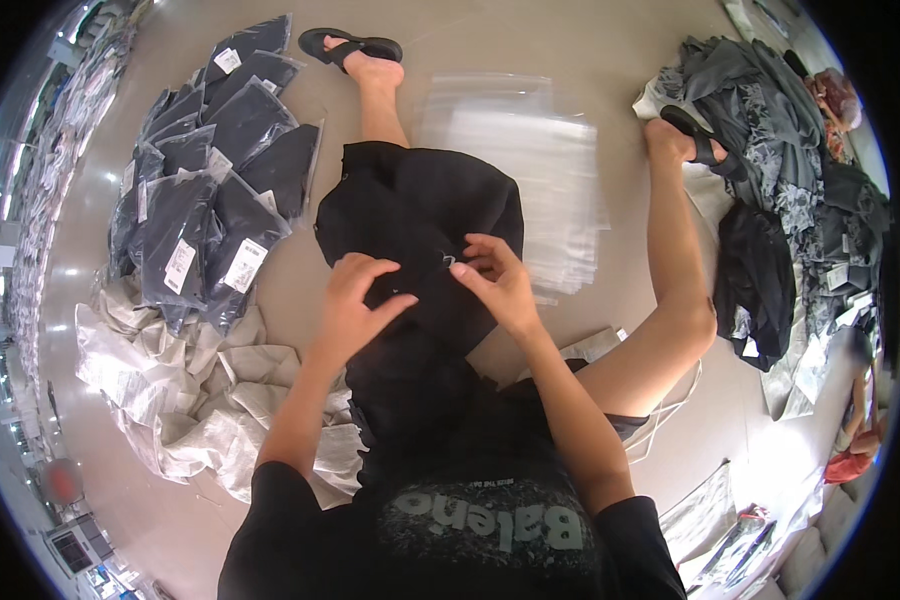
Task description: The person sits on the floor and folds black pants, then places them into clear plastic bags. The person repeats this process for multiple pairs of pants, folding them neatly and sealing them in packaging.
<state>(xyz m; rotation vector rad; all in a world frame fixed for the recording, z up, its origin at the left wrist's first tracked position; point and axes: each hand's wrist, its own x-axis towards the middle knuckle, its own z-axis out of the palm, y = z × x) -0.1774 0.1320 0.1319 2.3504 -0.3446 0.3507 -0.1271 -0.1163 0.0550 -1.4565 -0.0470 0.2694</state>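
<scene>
A black cloth garment [410, 200] lies spread over my lap and one leg, its far end bunched up. My left hand [358, 300] is over the garment's left side, thumb and fingers spread apart with nothing between them. On the other side my right hand [498, 285] hovers at the cloth with fingers curled and thumb apart from them. By that thumb's tip is a small white curl [449, 260], too small to name; whether the thumb touches it I cannot tell. The garment's near end merges with my black shirt.
Dark garments in clear bags with white labels [215, 200] pile up at the left. Below them lies a crumpled off-white sheet [210, 390]. Clear plastic bags [540, 180] are stacked beyond my right hand. Grey and patterned clothes [770, 150] heap at the right, near my foot.
</scene>
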